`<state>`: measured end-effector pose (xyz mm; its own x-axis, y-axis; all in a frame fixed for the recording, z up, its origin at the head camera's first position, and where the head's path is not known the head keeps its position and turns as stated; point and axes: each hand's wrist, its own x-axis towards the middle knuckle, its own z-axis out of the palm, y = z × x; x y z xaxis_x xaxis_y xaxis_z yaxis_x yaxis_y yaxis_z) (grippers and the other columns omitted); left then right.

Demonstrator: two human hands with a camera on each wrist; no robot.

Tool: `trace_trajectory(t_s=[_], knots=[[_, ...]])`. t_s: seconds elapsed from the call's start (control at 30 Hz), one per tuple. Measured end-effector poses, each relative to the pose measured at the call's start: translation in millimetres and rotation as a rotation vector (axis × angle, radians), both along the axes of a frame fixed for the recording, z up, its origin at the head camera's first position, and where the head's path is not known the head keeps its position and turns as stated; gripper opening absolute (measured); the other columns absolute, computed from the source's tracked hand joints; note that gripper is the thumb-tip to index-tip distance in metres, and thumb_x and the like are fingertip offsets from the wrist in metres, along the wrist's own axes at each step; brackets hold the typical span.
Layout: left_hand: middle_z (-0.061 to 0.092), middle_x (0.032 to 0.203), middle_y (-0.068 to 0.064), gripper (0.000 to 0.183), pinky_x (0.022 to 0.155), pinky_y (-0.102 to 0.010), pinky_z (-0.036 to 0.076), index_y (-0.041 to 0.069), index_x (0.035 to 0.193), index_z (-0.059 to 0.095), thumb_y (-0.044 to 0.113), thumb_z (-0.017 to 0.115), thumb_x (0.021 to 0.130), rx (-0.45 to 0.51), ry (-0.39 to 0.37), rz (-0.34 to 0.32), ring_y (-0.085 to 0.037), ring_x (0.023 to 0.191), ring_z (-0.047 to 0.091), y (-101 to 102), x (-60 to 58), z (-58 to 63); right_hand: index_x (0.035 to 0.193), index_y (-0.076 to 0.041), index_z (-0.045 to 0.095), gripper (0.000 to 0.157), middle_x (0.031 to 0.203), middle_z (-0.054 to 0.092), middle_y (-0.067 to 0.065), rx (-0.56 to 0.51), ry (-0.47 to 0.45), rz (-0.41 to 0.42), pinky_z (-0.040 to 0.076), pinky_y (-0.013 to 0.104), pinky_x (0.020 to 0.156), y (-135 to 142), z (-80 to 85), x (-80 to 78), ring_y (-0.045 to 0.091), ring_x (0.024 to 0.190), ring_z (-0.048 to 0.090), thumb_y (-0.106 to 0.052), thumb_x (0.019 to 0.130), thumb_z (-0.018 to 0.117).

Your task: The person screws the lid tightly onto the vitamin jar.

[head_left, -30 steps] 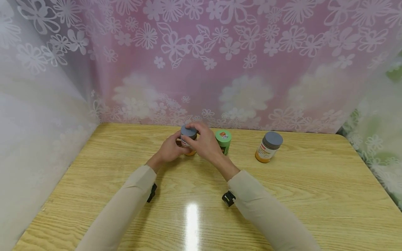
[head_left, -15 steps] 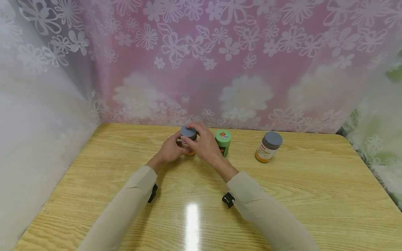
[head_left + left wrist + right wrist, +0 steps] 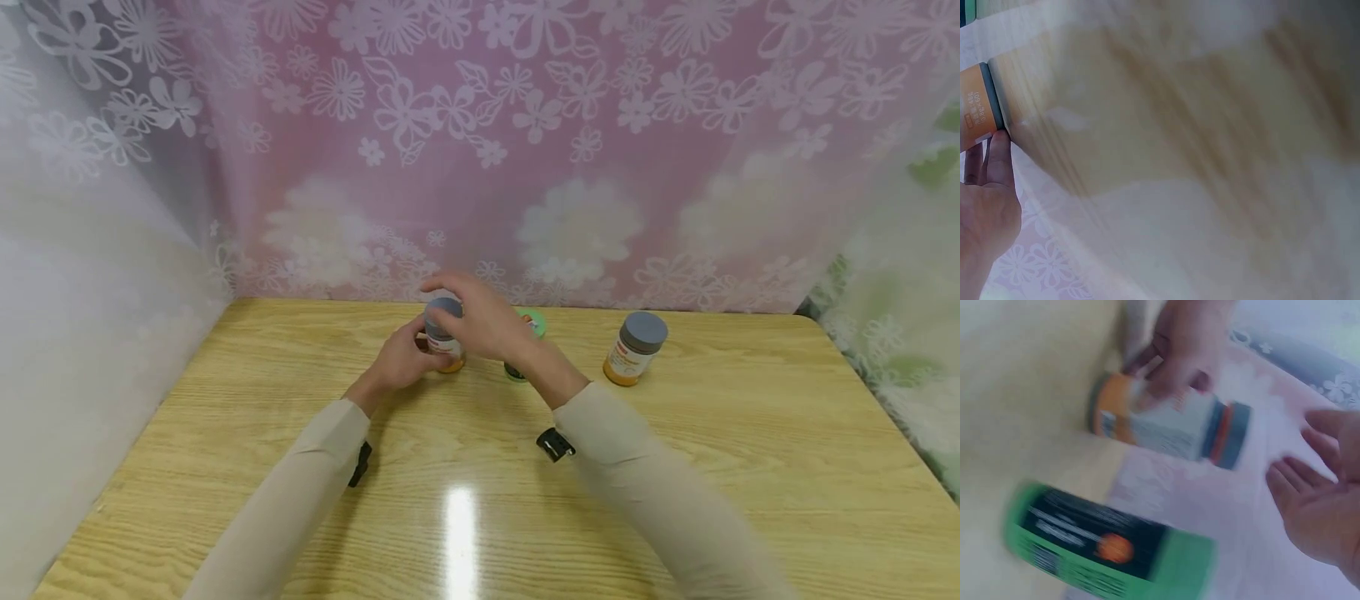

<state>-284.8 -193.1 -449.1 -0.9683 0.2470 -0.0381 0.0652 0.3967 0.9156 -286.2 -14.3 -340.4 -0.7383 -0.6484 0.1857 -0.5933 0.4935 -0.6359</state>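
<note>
My left hand (image 3: 399, 360) holds a jar (image 3: 443, 347) with a grey lid, white label and orange base upright on the table. In the right wrist view my left fingers wrap round that jar (image 3: 1166, 428); a reddish band shows just below its lid (image 3: 1235, 436). My right hand (image 3: 486, 320) is by the lid, its fingers spread and bent; the right wrist view shows a gap between this hand (image 3: 1325, 497) and the lid. A green jar (image 3: 536, 322) stands partly hidden behind my right hand. The left wrist view shows only the orange end of the held jar (image 3: 977, 106).
A second grey-lidded jar (image 3: 634, 350) stands farther right on the wooden table (image 3: 465, 450). A pink flowered curtain (image 3: 480, 167) hangs along the table's back edge, and pale curtains flank both sides.
My right hand has let go of the jar's lid and lifted slightly, now covering part of the green jar. My left hand still holds the jar in nearly the same spot; the head view has shifted slightly.
</note>
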Motion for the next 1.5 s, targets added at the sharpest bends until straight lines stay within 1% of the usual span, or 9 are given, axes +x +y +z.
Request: trace_trajectory(t_s=[0.23,0.4,0.6,0.83,1.0,1.13,1.3,1.43,1.5], knots=[[0.056,0.121,-0.007,0.063,0.078,-0.038,0.052,0.014,0.138,0.044,0.027,0.075,0.085,0.005,-0.006,-0.018,-0.022,0.105,0.06,2,-3.2,0.2,0.136,-0.011,0.053,0.037,0.151,0.033,0.008,0.278,0.095,0.192,0.028,0.039,0.109,0,16.0,-15.8,0.024,0.139,0.027,-0.017,0.099,0.054],[0.056,0.122,-0.008,0.059,0.079,-0.038,0.052,0.013,0.134,0.046,0.028,0.075,0.084,-0.01,-0.002,-0.012,-0.023,0.106,0.06,3,-3.9,0.3,0.128,-0.008,0.06,0.031,0.134,0.054,0.008,0.311,0.111,0.277,0.039,0.035,0.099,2,8.1,-26.8,0.023,0.122,0.049,-0.013,0.097,0.058],[0.056,0.121,-0.007,0.064,0.078,-0.037,0.052,0.017,0.139,0.043,0.029,0.075,0.084,0.0,-0.012,-0.015,-0.023,0.106,0.06,3,-4.3,0.8,0.126,-0.013,0.062,0.035,0.124,0.059,0.001,0.348,0.111,0.096,0.046,0.031,0.086,-5,1.4,-22.9,0.017,0.107,0.056,-0.026,0.094,0.063],[0.052,0.129,-0.012,0.076,0.071,-0.036,0.049,0.018,0.149,0.033,0.025,0.075,0.085,-0.016,-0.002,-0.029,-0.027,0.105,0.06,3,-4.3,0.9,0.122,-0.017,0.065,0.043,0.122,0.062,0.003,0.433,0.306,-0.156,0.048,0.035,0.087,-19,-6.1,-8.4,0.023,0.108,0.058,-0.045,0.09,0.064],[0.05,0.13,-0.01,0.068,0.07,-0.033,0.049,0.015,0.142,0.042,0.026,0.075,0.085,-0.025,-0.013,-0.004,-0.025,0.103,0.06,5,-3.8,1.5,0.118,-0.017,0.066,0.044,0.115,0.063,0.004,0.43,0.368,-0.221,0.048,0.034,0.085,-22,-10.9,-5.8,0.023,0.101,0.059,-0.051,0.091,0.06],[0.049,0.132,-0.007,0.06,0.075,-0.034,0.051,0.015,0.138,0.047,0.026,0.074,0.085,-0.031,0.017,-0.008,-0.022,0.103,0.06,6,-3.5,-0.4,0.12,-0.017,0.063,0.046,0.116,0.06,0.005,0.399,0.314,-0.232,0.048,0.034,0.083,-20,-13.1,-6.2,0.023,0.104,0.055,-0.052,0.091,0.059],[0.047,0.128,-0.006,0.063,0.075,-0.036,0.052,0.014,0.14,0.044,0.027,0.074,0.086,-0.029,0.008,-0.003,-0.023,0.1,0.06,4,-1.4,-1.9,0.13,-0.018,0.056,0.05,0.139,0.044,0.009,0.343,0.17,-0.17,0.043,0.039,0.095,-13,-8.4,-9.0,0.026,0.126,0.043,-0.052,0.094,0.054],[0.05,0.122,-0.005,0.065,0.076,-0.037,0.052,0.016,0.14,0.042,0.029,0.074,0.085,-0.018,-0.035,0.012,-0.021,0.105,0.059,2,0.2,-0.1,0.14,-0.016,0.049,0.046,0.152,0.03,0.009,0.369,0.132,0.028,0.03,0.041,0.108,-5,4.1,-15.6,0.025,0.138,0.028,-0.037,0.099,0.051],[0.052,0.121,-0.005,0.063,0.077,-0.038,0.052,0.016,0.138,0.043,0.028,0.075,0.085,-0.009,-0.037,0.012,-0.021,0.106,0.059,0,0.4,-0.2,0.141,-0.014,0.049,0.044,0.151,0.033,0.009,0.395,0.135,0.15,0.029,0.039,0.108,-3,8.8,-19.7,0.024,0.137,0.03,-0.029,0.1,0.053]])
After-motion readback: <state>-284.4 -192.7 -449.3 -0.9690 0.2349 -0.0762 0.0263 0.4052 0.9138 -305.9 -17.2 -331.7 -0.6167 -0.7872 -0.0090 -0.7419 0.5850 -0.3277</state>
